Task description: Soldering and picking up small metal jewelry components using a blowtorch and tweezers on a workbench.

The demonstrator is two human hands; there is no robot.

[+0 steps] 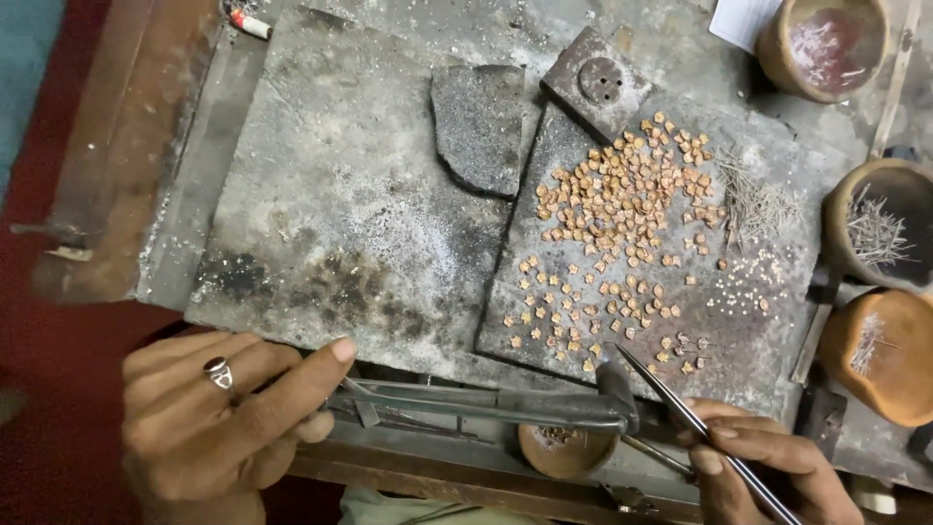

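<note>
My left hand (219, 413), with a ring on one finger, grips a long grey metal torch-like tool (486, 403) that lies across the near edge of the bench, its bent tip pointing at the slab. My right hand (768, 472) holds thin metal tweezers (671, 399), whose tips reach the near edge of a dark stone slab (573, 136). On that slab lie several small copper-coloured star-shaped pieces (622, 204), thick at the far end and sparse near the tweezers. A few of them lie just beyond the tweezer tips.
A large scorched grey slab (340, 204) fills the left of the bench, with a broken dark fragment (481, 122) and a square block (598, 83) behind. A pile of thin wires (758, 199) and tiny pale bits lie right. Round clay bowls (826, 44) line the right edge; a small bowl (564, 452) sits near me.
</note>
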